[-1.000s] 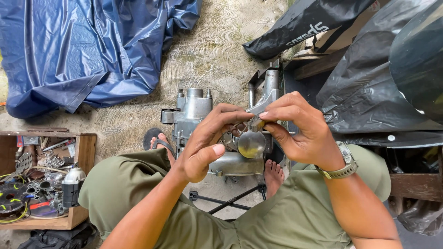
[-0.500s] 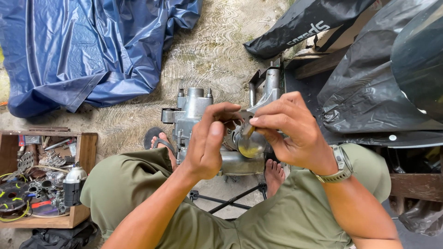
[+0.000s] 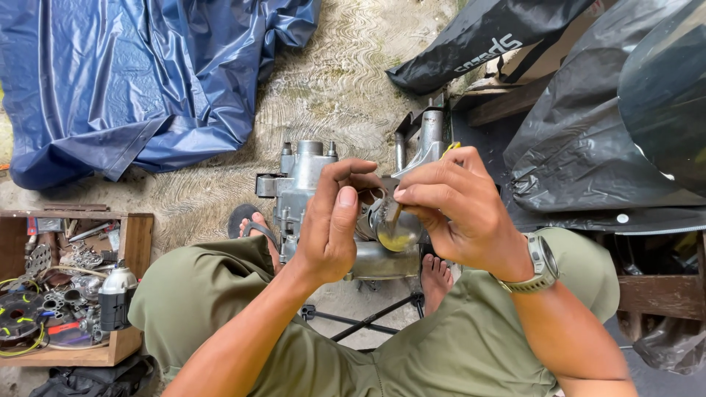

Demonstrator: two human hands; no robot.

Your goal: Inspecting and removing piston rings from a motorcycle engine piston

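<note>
My left hand [image 3: 334, 220] grips a small round metal part [image 3: 393, 228] with a shiny, yellowish inner face, held in front of me. My right hand [image 3: 460, 209] pinches a thin tool [image 3: 396, 215] whose tip rests inside that round part; a yellow bit of the tool shows above my fingers. Just behind both hands, a grey metal engine casing [image 3: 301, 184] stands on the ground between my feet. A watch sits on my right wrist.
A blue tarp [image 3: 140, 73] covers the ground at the upper left. A wooden box [image 3: 70, 287] of metal parts and tools stands at my left. Black plastic sheeting [image 3: 588, 140] lies at the right, with wooden boards beneath. A black rod frame lies under my knees.
My left hand has turned so its back faces me and now wraps the round part more. My right hand shifted slightly right, with the tool tip still in the part.
</note>
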